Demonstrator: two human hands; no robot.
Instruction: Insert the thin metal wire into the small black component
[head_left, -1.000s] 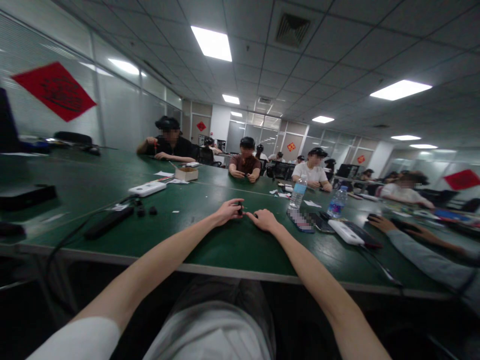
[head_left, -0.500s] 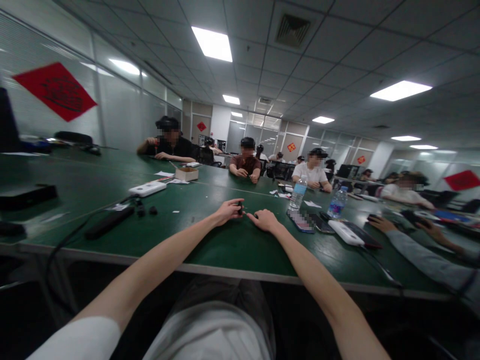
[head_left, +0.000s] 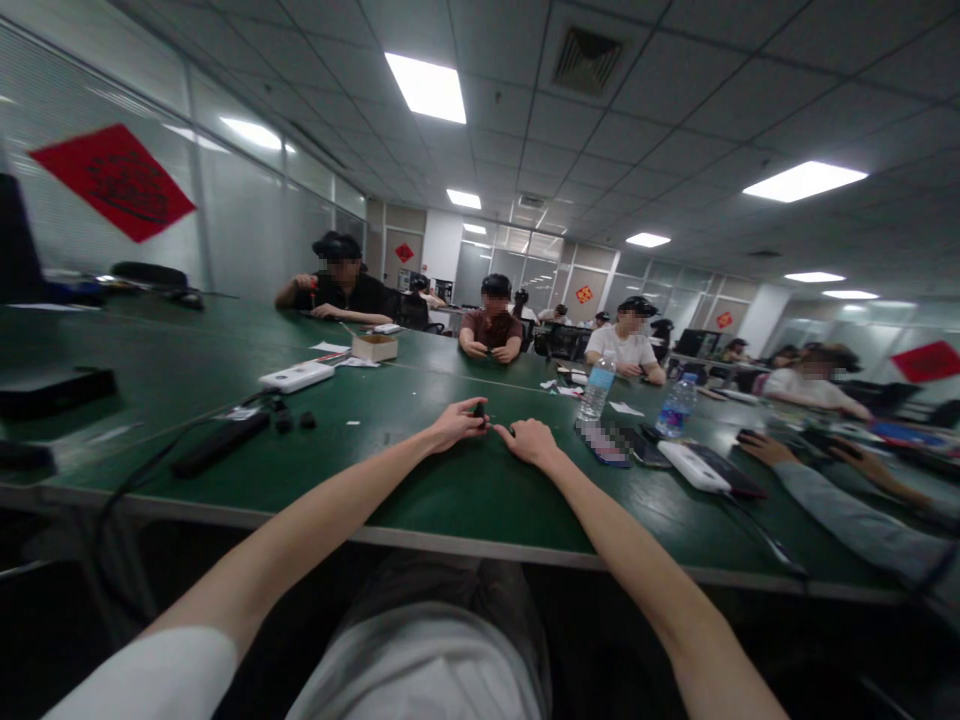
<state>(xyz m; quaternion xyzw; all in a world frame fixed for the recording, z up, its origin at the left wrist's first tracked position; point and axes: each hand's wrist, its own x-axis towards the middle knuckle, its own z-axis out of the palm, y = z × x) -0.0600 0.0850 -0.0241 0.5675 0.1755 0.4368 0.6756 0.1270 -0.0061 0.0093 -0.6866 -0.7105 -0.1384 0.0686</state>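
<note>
My left hand (head_left: 456,426) is above the green table (head_left: 450,500), its fingers closed around a small black object (head_left: 479,409). The object stands upright between thumb and fingers; its kind is too small and blurred to tell. Just to the right, my right hand (head_left: 532,441) rests low on the tabletop, palm down, its thumb stretched towards the left hand. A small dark spot shows by the base of its fingers, and I cannot tell whether it is a thing or shadow. The two hands are close but apart.
Right of my hands are a water bottle (head_left: 597,388), a second bottle (head_left: 676,405), a phone (head_left: 604,443) and a white power strip (head_left: 691,466). To the left lie another power strip (head_left: 297,377), an open box (head_left: 374,347) and a black bar (head_left: 220,444). A co-worker's sleeve (head_left: 847,500) reaches in.
Both hands stay almost in place, and the left still holds the small black object. The view shifts very slightly. Across the table, a person's hands have moved a little.
</note>
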